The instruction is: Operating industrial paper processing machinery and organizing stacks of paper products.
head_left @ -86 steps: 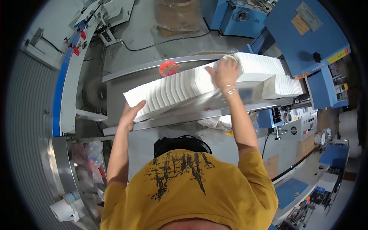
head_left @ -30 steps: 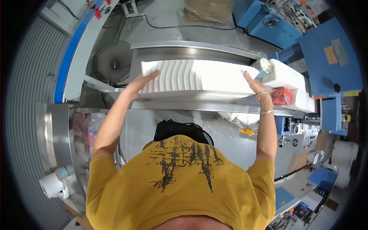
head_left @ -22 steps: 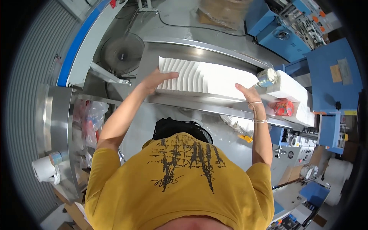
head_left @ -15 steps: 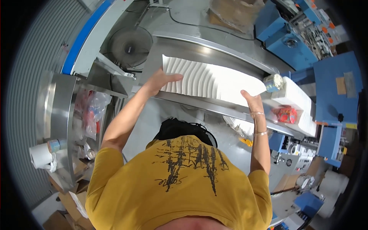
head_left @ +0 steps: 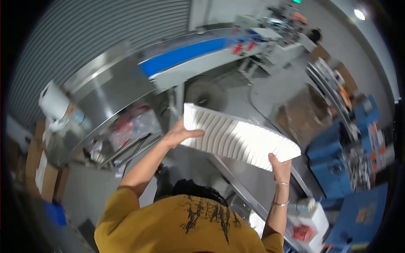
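Observation:
Between my two hands is a long stack of thin white sheets (head_left: 232,134), its upper face ridged with wavy folds. My left hand (head_left: 180,135) grips its left end, thumb lying over the ridges and the other fingers hidden underneath. At the opposite end my right hand (head_left: 279,166) clasps the near edge, with the thumb on top; its fingers are hidden behind the stack. The stack is held in the air, tilted down to the right, above the floor and the end of a steel work table (head_left: 230,166).
Ahead runs a conveyor with a blue belt (head_left: 185,58). On the left, a steel bench (head_left: 107,92) holds a white roll (head_left: 55,99). A floor fan (head_left: 204,95) stands beyond the stack. Blue machines (head_left: 329,168) are to the right, with a red package (head_left: 302,232) lower down.
My view has swung left, toward the conveyor and steel bench. Both hands have carried the white stack away from over the steel table, keeping their grip at its ends.

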`<state>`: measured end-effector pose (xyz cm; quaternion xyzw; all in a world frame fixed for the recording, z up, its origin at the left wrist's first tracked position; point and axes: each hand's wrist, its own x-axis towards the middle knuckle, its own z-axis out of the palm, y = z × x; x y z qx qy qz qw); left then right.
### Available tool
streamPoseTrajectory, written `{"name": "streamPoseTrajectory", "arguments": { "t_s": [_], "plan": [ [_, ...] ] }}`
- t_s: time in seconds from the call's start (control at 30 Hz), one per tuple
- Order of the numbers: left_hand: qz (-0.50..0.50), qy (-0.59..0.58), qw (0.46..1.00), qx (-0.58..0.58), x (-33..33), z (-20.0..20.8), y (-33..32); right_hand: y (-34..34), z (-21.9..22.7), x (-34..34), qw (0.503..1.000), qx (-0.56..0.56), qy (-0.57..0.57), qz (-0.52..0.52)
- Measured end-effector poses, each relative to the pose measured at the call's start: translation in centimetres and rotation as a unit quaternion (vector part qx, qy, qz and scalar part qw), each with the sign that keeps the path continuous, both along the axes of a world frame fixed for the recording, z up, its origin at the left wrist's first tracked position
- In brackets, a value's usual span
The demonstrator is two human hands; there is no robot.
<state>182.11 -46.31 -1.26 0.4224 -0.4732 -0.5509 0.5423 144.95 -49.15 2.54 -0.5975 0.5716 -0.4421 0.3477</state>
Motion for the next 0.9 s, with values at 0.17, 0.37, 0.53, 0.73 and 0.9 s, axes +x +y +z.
{"name": "streamPoseTrajectory", "arguments": {
  "t_s": [0.17,0.37,0.53,0.73,0.9],
  "plan": [
    [0.13,-0.02,0.991,0.021,14.3,0.0,1.4,-7.8,-0.7,16.6,0.986,0.017,-0.081,0.142],
    [0.284,-0.011,0.948,0.14,29.7,0.8,7.4,-14.3,-3.1,39.5,0.924,0.087,-0.069,0.367],
    [0.436,-0.011,0.864,0.251,39.6,-1.1,12.1,-17.0,-5.6,57.0,0.85,0.166,-0.057,0.496],
    [0.319,-0.209,0.828,0.41,43.1,0.2,14.7,-24.3,-5.0,76.4,0.672,0.228,0.262,0.653],
    [0.226,-0.186,0.801,0.523,39.1,4.8,12.3,-24.5,-5.2,87.0,0.607,0.094,0.272,0.74]
  ]
}}
